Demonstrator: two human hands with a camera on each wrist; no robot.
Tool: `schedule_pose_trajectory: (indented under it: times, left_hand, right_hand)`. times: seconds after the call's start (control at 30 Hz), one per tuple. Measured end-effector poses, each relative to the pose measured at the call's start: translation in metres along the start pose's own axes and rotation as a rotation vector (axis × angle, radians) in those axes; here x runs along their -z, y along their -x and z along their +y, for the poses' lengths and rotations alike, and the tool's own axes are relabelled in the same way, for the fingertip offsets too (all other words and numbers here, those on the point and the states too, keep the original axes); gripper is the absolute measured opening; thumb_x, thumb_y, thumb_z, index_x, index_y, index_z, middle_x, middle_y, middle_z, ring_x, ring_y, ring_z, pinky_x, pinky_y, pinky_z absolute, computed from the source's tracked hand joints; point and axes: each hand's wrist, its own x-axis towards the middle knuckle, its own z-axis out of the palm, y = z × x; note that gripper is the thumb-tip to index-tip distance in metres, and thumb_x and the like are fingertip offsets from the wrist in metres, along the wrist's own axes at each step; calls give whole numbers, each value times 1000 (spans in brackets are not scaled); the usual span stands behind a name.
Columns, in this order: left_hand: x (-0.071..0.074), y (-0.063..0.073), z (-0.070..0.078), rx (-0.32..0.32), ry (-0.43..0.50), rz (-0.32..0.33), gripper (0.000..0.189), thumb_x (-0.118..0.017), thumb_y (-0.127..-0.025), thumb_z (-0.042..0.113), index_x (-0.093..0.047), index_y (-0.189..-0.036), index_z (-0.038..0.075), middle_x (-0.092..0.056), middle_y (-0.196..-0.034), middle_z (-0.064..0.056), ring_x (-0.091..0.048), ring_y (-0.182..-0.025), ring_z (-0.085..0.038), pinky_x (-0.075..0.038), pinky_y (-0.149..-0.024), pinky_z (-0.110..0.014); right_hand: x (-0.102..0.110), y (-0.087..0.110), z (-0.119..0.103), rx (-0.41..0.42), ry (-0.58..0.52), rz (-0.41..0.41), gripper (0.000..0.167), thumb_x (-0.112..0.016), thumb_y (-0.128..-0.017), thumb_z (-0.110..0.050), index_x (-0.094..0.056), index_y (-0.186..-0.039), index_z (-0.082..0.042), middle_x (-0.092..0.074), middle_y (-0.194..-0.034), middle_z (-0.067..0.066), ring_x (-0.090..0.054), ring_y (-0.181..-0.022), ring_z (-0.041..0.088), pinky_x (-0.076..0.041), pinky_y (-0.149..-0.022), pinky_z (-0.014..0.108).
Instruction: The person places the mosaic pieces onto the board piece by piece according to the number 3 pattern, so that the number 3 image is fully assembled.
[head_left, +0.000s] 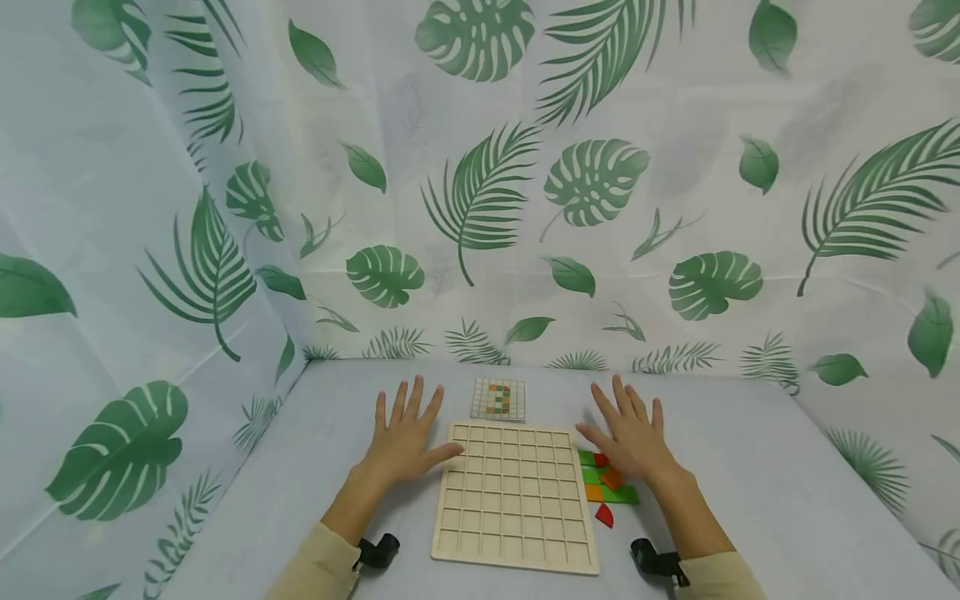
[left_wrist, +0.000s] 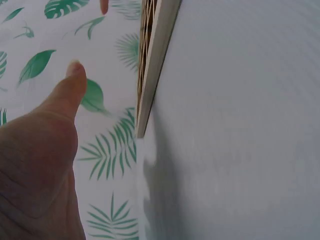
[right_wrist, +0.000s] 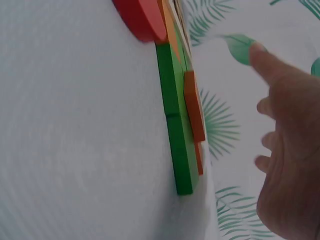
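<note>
A square wooden grid board (head_left: 517, 496) lies on the white table between both hands. My left hand (head_left: 405, 437) is spread beside its upper left corner, thumb overlapping the board's edge in the head view and fingers straight, holding nothing. Over the right side, my right hand (head_left: 632, 433) is also spread and holds nothing, near the coloured blocks. These include green blocks (right_wrist: 182, 155), orange blocks (right_wrist: 194, 105) and red quarter-round pieces (head_left: 604, 516), some stacked on others. Behind the board lies a small pattern card (head_left: 498, 399) with a grid and an orange, green and red figure.
The white table (head_left: 300, 467) carries all of this. A white curtain with green leaf prints (head_left: 480, 192) stands behind it and at the sides. A black wrist camera (head_left: 378, 551) sits at the left sleeve and a similar camera (head_left: 654, 558) at the right one.
</note>
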Motion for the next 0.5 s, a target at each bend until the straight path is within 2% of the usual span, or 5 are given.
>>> schedule_pose_trajectory:
  times: [0.13, 0.2, 0.27, 0.37, 0.5]
  left_hand:
    - [4, 7, -6, -32, 36, -40, 104, -61, -92, 72, -14, -169, 20, 5, -175, -17, 7, -161, -43, 13, -121, -72]
    - [6, 11, -9, -46, 57, -73, 106, -63, -91, 73, -16, -169, 18, 2, -175, -18, 3, -161, -45, 11, -121, -72]
    - [7, 14, -11, -52, 76, -114, 111, -64, -88, 75, -15, -169, 18, 1, -175, -19, 1, -161, -46, 10, -121, -73]
    - [8, 17, -14, -52, 95, -181, 118, -65, -83, 81, -12, -169, 19, 1, -175, -18, -1, -161, -45, 9, -122, -72]
    - [7, 19, -15, -51, 121, -256, 126, -69, -77, 83, -10, -169, 22, -2, -175, -18, -3, -161, -45, 8, -123, -71]
  right_hand:
    - [1, -2, 9, -1, -202, -36, 80, -56, -102, -58, -36, -162, -10, -30, -167, 27, -32, -149, 52, -22, -118, 76]
    - [3, -2, 15, -19, -277, -63, 74, -59, -102, -55, -43, -158, -8, -46, -157, 24, -49, -136, 46, -44, -109, 68]
    - [6, -1, 19, -53, -330, -103, 65, -65, -101, -50, -54, -149, -8, -60, -139, 20, -60, -117, 36, -58, -94, 52]
    - [12, 1, 26, -80, -378, -189, 43, -72, -98, -39, -69, -129, -9, -68, -108, 11, -59, -92, 24, -54, -73, 33]
    - [21, 6, 32, -69, -447, -336, 22, -76, -94, -24, -75, -111, -11, -67, -92, 4, -57, -87, 20, -49, -72, 30]
